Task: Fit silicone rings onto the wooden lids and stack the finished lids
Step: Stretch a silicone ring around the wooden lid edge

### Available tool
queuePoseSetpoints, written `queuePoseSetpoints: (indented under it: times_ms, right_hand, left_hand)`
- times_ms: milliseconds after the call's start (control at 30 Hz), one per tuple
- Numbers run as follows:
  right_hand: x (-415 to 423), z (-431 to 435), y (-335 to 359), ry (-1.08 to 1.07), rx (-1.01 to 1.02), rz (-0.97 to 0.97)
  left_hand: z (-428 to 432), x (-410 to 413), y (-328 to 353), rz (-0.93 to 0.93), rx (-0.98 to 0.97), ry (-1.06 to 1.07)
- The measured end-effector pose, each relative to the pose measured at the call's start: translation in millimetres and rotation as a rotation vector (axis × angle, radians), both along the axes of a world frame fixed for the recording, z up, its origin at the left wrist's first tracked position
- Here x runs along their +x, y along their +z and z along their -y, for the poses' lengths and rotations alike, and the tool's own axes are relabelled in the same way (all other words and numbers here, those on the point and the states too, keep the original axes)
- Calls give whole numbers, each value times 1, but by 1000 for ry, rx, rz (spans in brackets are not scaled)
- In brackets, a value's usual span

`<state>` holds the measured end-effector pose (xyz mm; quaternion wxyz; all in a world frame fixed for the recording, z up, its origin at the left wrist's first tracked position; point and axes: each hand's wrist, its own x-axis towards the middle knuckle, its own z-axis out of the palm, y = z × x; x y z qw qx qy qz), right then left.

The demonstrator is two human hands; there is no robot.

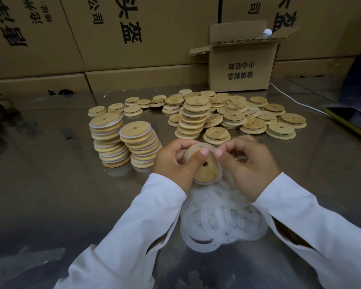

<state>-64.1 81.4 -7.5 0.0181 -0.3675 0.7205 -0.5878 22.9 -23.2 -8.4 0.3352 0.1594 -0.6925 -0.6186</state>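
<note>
My left hand (175, 161) grips a round wooden lid (204, 170) with a small centre hole, tilted toward me. A translucent silicone ring (211, 145) runs round the lid's rim, and my right hand (248, 163) pinches it at the top edge, thumb beside the left thumb. Under my hands lies a heap of loose silicone rings (221, 217). Two leaning stacks of ringed lids (111, 140) (142, 144) stand to the left. Several bare wooden lids (233, 113) lie spread behind, some piled in a taller stack (193, 117).
The work goes on over a shiny metal table (61, 184). An open cardboard box (241, 63) with a bottle stands at the back right. A white cable (294, 101) and a yellow-edged dark flat object (350, 122) lie on the right. Large cartons (133, 34) wall the back.
</note>
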Motion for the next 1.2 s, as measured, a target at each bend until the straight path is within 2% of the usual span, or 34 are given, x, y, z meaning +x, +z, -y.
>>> queuePoseSetpoints:
  times_ms: [200,500,1200]
  right_hand:
    - [-1,2,0,-31,0,-38]
    - [-3,1,1,-81,72,-147]
    - [4,3,4,-179,-2,-134]
  left_hand:
    - [0,0,0,-6,37,-34]
    - [-1,1,2,-7,-11,-58]
    - [0,2,7,-44,-120,-107]
